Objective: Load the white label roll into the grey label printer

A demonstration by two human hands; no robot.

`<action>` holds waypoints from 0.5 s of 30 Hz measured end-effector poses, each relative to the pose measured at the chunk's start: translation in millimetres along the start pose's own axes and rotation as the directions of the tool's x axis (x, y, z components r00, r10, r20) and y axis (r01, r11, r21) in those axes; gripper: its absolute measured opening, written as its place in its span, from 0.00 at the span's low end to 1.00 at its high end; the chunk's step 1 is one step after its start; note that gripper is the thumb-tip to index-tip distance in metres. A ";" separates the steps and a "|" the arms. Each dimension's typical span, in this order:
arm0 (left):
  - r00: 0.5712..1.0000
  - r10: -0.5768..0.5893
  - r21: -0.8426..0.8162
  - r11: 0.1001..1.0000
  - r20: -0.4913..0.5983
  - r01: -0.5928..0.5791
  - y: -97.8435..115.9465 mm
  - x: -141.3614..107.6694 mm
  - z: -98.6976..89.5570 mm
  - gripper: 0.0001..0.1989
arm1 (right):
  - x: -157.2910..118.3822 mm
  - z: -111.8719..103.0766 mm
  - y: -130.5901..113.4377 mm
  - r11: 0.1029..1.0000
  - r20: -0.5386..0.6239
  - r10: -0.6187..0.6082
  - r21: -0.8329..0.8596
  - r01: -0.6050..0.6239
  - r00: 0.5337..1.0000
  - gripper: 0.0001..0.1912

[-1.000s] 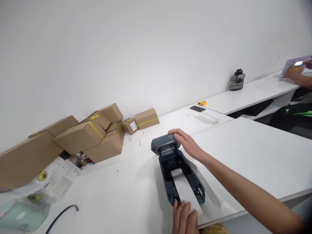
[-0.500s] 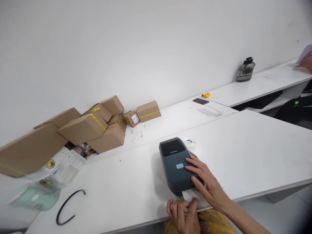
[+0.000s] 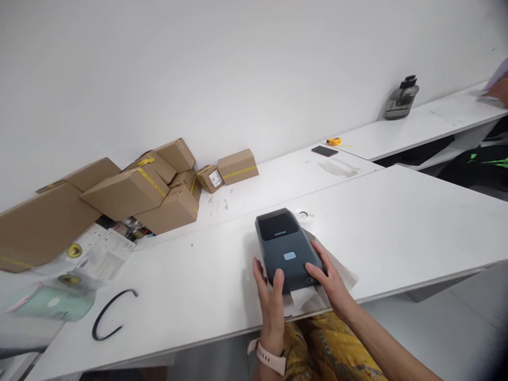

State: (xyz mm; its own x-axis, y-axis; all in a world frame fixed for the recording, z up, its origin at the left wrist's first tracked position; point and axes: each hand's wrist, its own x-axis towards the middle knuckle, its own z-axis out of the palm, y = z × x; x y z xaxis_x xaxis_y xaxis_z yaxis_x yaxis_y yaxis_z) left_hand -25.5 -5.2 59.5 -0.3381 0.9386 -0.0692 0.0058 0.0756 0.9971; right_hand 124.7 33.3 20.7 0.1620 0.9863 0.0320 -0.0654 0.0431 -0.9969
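A dark blue-grey label printer (image 3: 291, 269) with a glossy black panel and a pale blue button lies near the front edge of the white table. My left hand (image 3: 271, 296), with a pink watch band at the wrist, grips its left front side, thumb on the top edge. On the opposite side my right hand (image 3: 331, 280) holds it, thumb resting on the top near the front corner. A strip of white paper (image 3: 304, 297) sticks out from the printer's front. Behind the printer sits a small white roll (image 3: 304, 216), partly hidden, and more thin white sheet (image 3: 344, 271) shows under its right side.
Cardboard boxes (image 3: 127, 190) are piled at the back left. Nearer are clear packages (image 3: 105, 259), a green pouch (image 3: 59, 304) and a black curved band (image 3: 103, 317). A phone (image 3: 324, 151), a tape measure (image 3: 334, 141) and a grey bottle (image 3: 400, 100) stand toward the back right.
My left hand has left the paper strip at the front and moved up to the printer's left side. My right hand has shifted to its right front corner.
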 end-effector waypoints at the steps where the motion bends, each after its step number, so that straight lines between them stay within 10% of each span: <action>1: 0.996 -0.045 -0.057 0.997 0.074 0.049 4.0 5.0 1.4 0.41 | 1.0 -1.3 1.4 1.000 0.025 0.031 -0.004 -0.031 0.999 0.39; 15: 0.998 0.049 0.095 0.994 0.040 -0.052 -5.0 19.4 0.8 0.36 | 0.8 -0.7 11.4 0.996 0.032 -0.056 -0.071 0.058 0.998 0.37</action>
State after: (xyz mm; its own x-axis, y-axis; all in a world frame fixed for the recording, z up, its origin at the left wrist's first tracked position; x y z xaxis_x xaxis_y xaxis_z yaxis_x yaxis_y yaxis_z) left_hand -31.3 12.9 53.1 -0.2998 0.9538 -0.0217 0.1133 0.0581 0.9919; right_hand 124.7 34.5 9.3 0.1333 0.9869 0.0903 0.0146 0.0892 -0.9959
